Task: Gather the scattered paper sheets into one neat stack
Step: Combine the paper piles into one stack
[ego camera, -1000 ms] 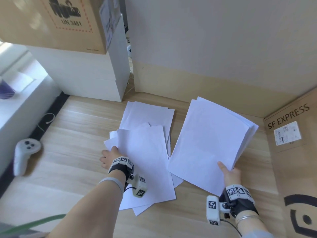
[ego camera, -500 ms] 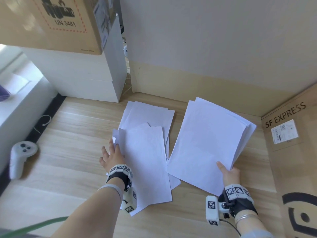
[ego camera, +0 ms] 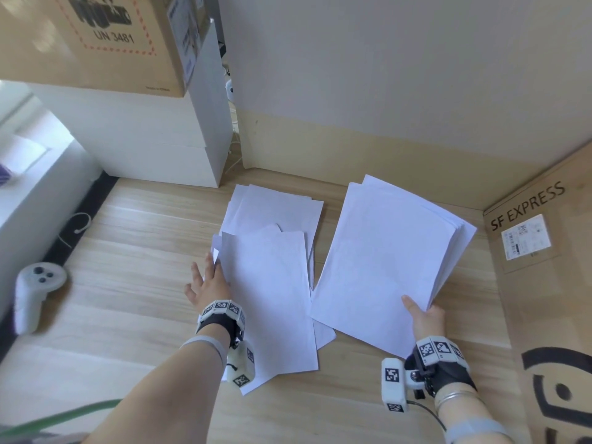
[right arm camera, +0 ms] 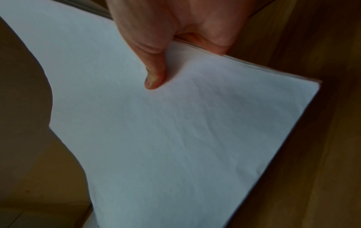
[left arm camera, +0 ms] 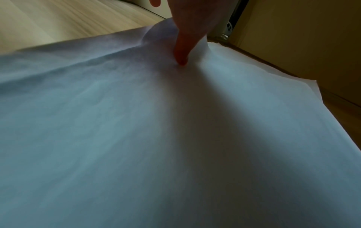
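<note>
Loose white sheets [ego camera: 272,283] lie overlapped on the wooden table [ego camera: 128,251], more of them fanned out behind [ego camera: 275,209]. My left hand [ego camera: 208,283] is at the left edge of the top sheet [left arm camera: 136,123]; the thumb [left arm camera: 181,57] presses on it and the edge curls up against the hand, pinched. My right hand [ego camera: 423,318] grips the near right corner of a gathered paper stack [ego camera: 384,251], thumb [right arm camera: 154,77] on top, fingers beneath. That stack [right arm camera: 175,131] is lifted and tilted to the right of the loose sheets.
A cardboard box marked SF EXPRESS [ego camera: 544,267] walls the right side. White boxes [ego camera: 153,145] under a brown carton [ego camera: 96,36] stand at the back left. A white controller [ego camera: 35,290] lies far left and a green leaf [ego camera: 57,418] pokes in at the bottom left.
My left hand slid forward along the left edge of the loose sheets and its fingers stretched out; the top sheets shifted slightly right. The right hand kept its hold on the stack.
</note>
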Action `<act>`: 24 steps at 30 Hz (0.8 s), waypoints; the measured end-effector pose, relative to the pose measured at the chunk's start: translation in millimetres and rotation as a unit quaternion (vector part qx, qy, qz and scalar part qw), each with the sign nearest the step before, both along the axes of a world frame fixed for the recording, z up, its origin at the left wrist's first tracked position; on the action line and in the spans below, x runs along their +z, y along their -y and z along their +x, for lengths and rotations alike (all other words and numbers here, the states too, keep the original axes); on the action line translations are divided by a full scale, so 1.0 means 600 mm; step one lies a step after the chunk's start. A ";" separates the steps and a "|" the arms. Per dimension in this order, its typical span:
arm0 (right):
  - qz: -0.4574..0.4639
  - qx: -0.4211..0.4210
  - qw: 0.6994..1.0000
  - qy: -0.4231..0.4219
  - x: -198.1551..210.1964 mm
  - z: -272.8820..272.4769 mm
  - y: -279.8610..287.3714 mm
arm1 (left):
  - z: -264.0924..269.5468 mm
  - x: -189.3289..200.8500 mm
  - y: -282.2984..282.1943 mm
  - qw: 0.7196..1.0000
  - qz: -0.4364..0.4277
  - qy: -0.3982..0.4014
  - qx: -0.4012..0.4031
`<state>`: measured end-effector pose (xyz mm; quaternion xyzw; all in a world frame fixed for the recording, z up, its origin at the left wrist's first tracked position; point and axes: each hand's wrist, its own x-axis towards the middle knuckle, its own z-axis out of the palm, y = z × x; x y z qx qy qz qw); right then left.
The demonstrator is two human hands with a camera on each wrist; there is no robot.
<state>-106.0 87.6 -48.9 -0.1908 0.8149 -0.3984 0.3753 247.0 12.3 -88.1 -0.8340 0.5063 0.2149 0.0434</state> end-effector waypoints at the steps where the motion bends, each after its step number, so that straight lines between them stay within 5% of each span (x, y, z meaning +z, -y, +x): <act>1: 0.001 -0.001 1.000 -0.001 -0.001 0.000 -0.001 | 0.001 -0.002 -0.001 1.000 0.003 0.000 -0.002; 8: -0.003 -0.002 1.000 -0.002 -0.004 0.001 -0.004 | 0.007 -0.006 -0.012 0.999 -0.030 -0.009 -0.009; 19: 0.001 0.001 1.000 -0.003 0.005 0.006 -0.009 | -0.011 0.045 0.041 0.929 -0.164 -0.302 0.139; 24: 0.009 -0.003 1.000 -0.009 0.005 0.004 -0.017 | 0.009 0.025 0.036 0.930 0.001 -0.304 0.204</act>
